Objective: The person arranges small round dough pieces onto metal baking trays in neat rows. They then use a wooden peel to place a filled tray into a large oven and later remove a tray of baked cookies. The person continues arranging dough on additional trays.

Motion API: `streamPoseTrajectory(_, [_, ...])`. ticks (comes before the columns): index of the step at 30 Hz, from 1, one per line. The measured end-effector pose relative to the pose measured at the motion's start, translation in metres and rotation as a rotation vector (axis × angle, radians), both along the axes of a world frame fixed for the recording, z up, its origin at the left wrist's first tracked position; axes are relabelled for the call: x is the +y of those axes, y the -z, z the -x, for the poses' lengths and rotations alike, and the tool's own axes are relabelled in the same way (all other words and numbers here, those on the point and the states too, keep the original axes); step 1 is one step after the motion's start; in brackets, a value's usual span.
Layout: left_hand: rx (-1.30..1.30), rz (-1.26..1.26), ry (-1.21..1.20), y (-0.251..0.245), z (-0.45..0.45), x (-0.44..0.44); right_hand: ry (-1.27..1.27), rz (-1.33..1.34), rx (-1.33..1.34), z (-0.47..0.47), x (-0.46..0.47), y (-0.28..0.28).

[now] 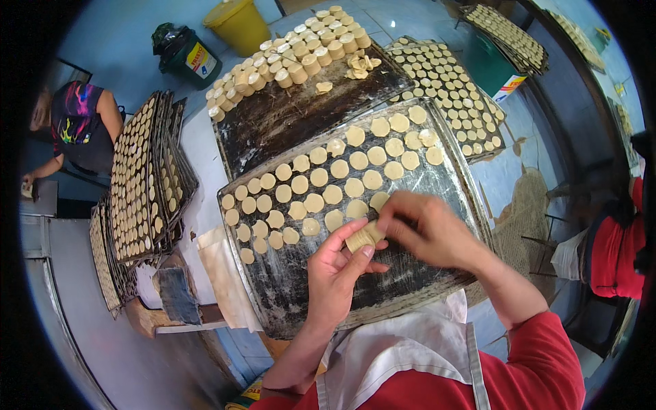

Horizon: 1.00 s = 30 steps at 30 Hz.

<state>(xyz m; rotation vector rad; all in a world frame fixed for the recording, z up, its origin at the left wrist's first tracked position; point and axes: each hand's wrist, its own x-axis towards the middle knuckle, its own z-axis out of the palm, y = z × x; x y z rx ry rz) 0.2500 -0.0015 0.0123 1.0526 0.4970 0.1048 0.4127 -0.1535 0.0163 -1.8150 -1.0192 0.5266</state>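
My left hand [335, 271] holds a short stack of thin round dough discs [360, 241] between thumb and fingers, tilted over a dark metal baking tray [297, 287]. At the end of this stack, my right hand [428, 228] pinches the edge of one dough disc [375, 232]; its fingers are slightly blurred. Flat dough discs [339, 168] lie in rows over the far part of the tray, some with ragged edges. One disc [379, 200] lies just beyond my right fingertips, partly covered by them.
Behind lies another dark tray [287, 120] with many stacked discs [307, 51] and dough scraps [363, 65]. Filled trays are piled at left [134, 189] and right [451, 87]. A cloth [230, 279] lies beside my tray. Another person [82, 123] stands at far left.
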Motion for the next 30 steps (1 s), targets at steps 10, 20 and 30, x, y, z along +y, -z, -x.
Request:
streamPoseTrajectory(10, [-0.007, -0.032, 0.084, -0.002, -0.017, -0.015, 0.256, 0.249, -0.526, -0.015, -0.016, 0.003])
streamPoseTrajectory(20, [0.000, 0.021, 0.213, 0.013, -0.034, -0.027, 0.333, 0.364, -0.345, -0.034, -0.036, 0.008])
streamPoseTrajectory(30, [-0.061, 0.006, 0.107, 0.009, -0.043, -0.026, 0.237, 0.170, -0.009, -0.022, -0.042, -0.010])
